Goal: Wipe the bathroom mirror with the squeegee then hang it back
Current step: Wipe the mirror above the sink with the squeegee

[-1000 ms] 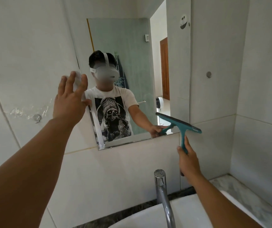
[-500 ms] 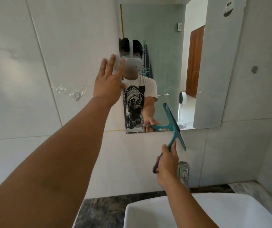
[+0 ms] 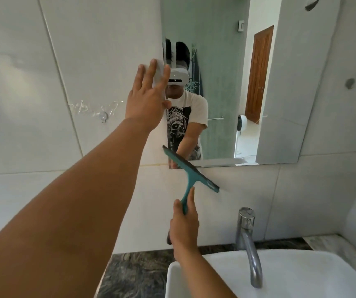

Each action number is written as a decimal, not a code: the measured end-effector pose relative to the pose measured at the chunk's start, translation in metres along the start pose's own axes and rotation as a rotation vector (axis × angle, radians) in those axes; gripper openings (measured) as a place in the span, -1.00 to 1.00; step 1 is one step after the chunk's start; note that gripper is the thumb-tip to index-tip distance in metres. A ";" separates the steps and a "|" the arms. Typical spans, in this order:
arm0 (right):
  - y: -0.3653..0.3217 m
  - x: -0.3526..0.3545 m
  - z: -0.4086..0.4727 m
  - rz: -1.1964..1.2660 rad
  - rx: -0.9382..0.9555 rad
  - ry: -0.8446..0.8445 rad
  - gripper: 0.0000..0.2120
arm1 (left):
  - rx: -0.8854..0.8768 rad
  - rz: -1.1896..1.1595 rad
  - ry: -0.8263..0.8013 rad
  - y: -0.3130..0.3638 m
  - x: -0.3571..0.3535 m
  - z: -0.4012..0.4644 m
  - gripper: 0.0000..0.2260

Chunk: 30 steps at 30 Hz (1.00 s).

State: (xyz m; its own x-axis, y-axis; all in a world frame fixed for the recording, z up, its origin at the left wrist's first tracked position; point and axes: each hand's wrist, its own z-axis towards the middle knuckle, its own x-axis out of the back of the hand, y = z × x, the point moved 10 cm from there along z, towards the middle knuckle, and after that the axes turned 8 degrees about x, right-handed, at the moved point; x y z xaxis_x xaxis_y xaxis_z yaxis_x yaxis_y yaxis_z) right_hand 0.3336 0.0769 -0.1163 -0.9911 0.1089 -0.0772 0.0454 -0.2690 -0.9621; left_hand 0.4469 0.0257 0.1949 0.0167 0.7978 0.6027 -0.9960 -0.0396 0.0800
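Squeegee (image 3: 191, 169) blade has swung across the mirror (image 3: 226, 93) bottom-left corner.

We look from a single head-worn wide-angle camera, facing forward and slightly down at the tiled wall with its frameless rectangular mirror (image 3: 248, 82) close ahead. Our two bare forearms reach in from the bottom edge, and the white basin (image 3: 301, 276) with its chrome tap (image 3: 248, 237) sits just below us.

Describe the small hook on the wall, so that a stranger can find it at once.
Start at the mirror and move left past the open left hand onto the white tiles. The hook sits there, small and clear, amid smeared glue residue, the only fitting on that wall.
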 end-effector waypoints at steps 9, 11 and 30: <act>0.005 0.004 -0.018 -0.228 0.007 -0.106 -0.47 | 0.011 0.007 -0.005 0.000 0.001 -0.001 -0.26; 0.011 0.010 -0.024 -0.293 -0.019 -0.142 -0.47 | 0.019 -0.003 -0.014 0.001 0.002 -0.002 -0.25; -0.037 0.086 -0.042 -0.773 0.202 -0.474 -0.47 | -0.193 -0.125 -0.638 0.047 -0.048 -0.160 -0.58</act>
State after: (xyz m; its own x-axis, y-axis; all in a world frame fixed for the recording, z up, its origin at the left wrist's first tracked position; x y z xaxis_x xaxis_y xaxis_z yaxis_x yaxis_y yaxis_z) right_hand 0.2517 0.1367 -0.0986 -0.6864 -0.0631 0.7245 -0.6279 -0.4513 -0.6341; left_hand 0.3853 0.0820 0.0424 0.1227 0.2754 0.9535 -0.9800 0.1852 0.0726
